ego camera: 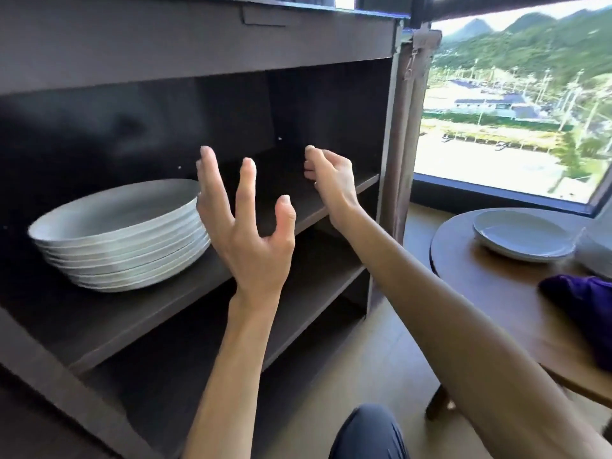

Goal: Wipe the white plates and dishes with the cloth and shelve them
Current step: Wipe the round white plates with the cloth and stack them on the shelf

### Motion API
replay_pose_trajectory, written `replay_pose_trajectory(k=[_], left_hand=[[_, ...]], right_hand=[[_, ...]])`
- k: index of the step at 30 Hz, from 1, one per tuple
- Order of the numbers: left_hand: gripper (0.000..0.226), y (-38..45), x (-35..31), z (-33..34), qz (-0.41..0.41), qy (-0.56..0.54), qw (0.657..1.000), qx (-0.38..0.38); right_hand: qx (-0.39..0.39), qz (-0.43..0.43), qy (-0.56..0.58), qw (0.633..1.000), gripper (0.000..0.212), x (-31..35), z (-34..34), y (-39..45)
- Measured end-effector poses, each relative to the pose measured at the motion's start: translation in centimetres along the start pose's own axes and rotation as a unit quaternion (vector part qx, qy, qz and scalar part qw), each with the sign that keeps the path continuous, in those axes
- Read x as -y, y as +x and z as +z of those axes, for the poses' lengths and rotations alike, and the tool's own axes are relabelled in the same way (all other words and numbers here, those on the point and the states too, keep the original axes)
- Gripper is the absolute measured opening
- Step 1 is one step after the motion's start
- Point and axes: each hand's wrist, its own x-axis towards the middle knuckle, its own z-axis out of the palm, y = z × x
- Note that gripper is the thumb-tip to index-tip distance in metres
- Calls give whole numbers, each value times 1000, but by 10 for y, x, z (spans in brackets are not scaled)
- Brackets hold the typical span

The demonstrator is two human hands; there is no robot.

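Left hand (246, 233) spread, empty, just beside plate stack (122, 236) on shelf (132, 323), centre-left. Right hand (328, 177) loosely curled, empty. Risk: knuckles clipping stack edge, shifting plates. Remaining plate (520, 235), cloth (583, 303) far right.

Plates (119, 236) stacked at the shelf's (149, 313) left end; right of the cabinet (198, 44), a dish (521, 235) and cloth (586, 309) on the table (490, 293).
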Motion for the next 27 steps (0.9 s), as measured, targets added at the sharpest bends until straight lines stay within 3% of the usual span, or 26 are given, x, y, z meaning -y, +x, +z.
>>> replay_pose_trajectory(k=[5,10,14,19,23,25,27], left_hand=[[47,-17,-51,71,-56,-147,985,78],[46,-51,-117,137,-153,-228,938,210],[44,-87,-165,183,-183,-243,895,325],[48,-131,-197,245,-320,-236,794,460],[35,-159,-213,297,-372,-197,750,510],[22,-172,-219,325,-398,-185,729,525],[26,-181,-221,350,-412,-160,722,533]], right_hand=[[-144,-17,-37,989,40,-7,-115,0],[-243,11,-82,966,21,-18,-227,-23],[-327,58,-136,933,15,-40,-298,-44],[-325,170,-307,878,32,-97,-369,-79],[-291,216,-558,747,50,-143,-416,-113],[-325,200,-551,742,50,-156,-435,-119],[-349,191,-536,744,49,-164,-447,-115]])
